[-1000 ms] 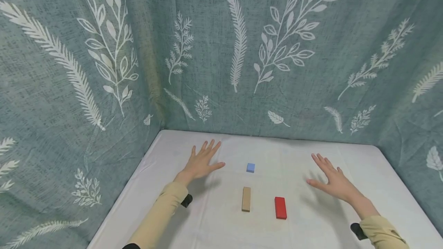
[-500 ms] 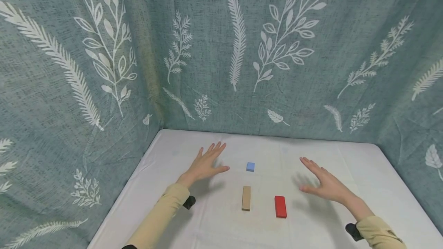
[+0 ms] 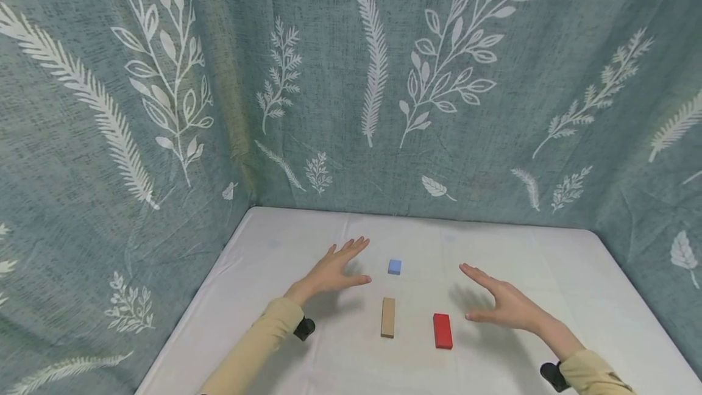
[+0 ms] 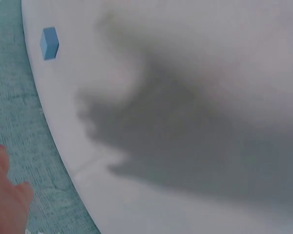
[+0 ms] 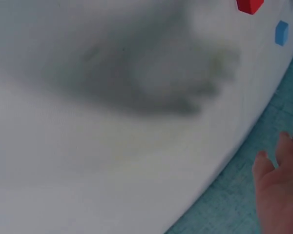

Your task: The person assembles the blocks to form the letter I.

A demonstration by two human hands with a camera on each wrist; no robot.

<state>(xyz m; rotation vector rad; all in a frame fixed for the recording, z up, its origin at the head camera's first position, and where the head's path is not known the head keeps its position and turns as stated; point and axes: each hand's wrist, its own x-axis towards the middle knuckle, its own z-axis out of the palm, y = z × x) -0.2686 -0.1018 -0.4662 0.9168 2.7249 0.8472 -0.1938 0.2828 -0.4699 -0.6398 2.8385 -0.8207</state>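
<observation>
My left hand (image 3: 331, 272) hovers over the left half of the table, fingers spread and thumb pointing right, with nothing in it. Just to its right lies a small blue block (image 3: 394, 267). A long tan wooden block (image 3: 387, 317) lies nearer to me, below the blue one. To the right of that is a red rectangular block (image 3: 442, 331). My right hand (image 3: 507, 302) hangs in the air to the right of the red block, fingers extended and thumb apart, holding nothing. The left wrist view catches the blue block (image 4: 50, 43); the right wrist view has the red block (image 5: 249, 5) at its top edge.
A white cloth covers the table (image 3: 340, 370), and both hands throw shadows on it. Behind and at the sides hangs a blue-green curtain (image 3: 329, 78) with white leaf prints. Small black wrist cameras sit at the left cuff (image 3: 304, 328) and right cuff (image 3: 554, 377).
Both hands have moved inward toward the blocks and slightly nearer to me, the left going right and the right going left. The blocks stay where they lie on the table.
</observation>
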